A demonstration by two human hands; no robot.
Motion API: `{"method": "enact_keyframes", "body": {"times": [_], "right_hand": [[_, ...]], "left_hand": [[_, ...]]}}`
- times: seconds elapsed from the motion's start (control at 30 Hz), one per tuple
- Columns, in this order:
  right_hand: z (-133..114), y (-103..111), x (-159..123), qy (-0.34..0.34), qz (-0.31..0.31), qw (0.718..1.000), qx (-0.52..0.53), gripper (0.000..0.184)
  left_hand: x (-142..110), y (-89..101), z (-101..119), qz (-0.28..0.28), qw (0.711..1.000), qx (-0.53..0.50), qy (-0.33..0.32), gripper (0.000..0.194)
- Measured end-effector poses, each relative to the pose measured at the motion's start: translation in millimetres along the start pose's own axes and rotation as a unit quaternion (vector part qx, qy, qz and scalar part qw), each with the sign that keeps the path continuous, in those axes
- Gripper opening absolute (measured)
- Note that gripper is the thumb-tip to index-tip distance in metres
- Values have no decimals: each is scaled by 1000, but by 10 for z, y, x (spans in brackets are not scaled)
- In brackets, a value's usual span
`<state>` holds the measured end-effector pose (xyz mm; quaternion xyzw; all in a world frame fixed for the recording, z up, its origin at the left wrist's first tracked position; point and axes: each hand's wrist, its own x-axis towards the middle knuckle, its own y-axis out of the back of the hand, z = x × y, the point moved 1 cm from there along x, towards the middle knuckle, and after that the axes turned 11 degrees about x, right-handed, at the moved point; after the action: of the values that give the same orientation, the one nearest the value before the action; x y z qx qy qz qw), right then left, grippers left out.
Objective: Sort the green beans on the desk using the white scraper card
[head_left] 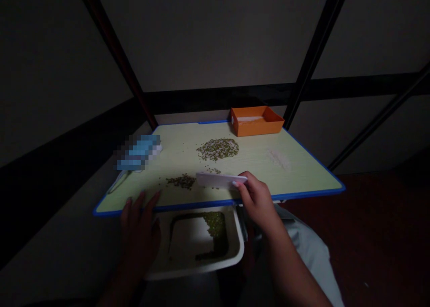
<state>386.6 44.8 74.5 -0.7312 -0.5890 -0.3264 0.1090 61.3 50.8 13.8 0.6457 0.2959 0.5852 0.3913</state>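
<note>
My right hand [257, 199] pinches one end of a flat white card-like piece [215, 180], its long edge low over the table board [174, 141]. Just left of the card lies a small heap of dark grains or beans [183, 181]. Farther back is a larger spread of green beans mixed with pale grains [218, 149], with a few strays between the heaps. My left hand [139, 228] rests at the board's front edge, fingers apart and holding nothing. Below that edge, between my hands, a white basin [240, 240] contains green beans along its right side.
An orange open box [260, 129] with pale contents stands at the back right. White grains [279, 158] lie scattered on the right. On the left is a blurred-out blue item [137, 152] with a cord. A blue rim [302, 194] borders the board. Walls stand behind.
</note>
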Motion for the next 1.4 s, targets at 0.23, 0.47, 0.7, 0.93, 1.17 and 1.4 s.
{"method": "enact_keyframes", "body": {"times": [0.23,0.47,0.7,0.93,1.17,1.4], "right_hand": [[-166,-159,-88,48,-35,998,-18,18],[-271,-309,-173,136,-53,988,-53,22],[-265,-301,-236,194,-11,981,-26,23],[-196,-133,-232,-29,119,992,-11,22],[-150,-260,-282,-115,101,984,89,17],[-159,-175,-259,-87,109,986,88,20]], "left_hand": [[18,36,11,-10,1000,-16,4,62],[34,40,-35,-32,999,-9,1,63],[44,34,-19,-32,999,-10,7,63],[24,44,27,-21,1000,-9,18,59],[14,38,30,-19,1000,-6,24,61],[20,54,43,-19,999,-6,26,64]]}}
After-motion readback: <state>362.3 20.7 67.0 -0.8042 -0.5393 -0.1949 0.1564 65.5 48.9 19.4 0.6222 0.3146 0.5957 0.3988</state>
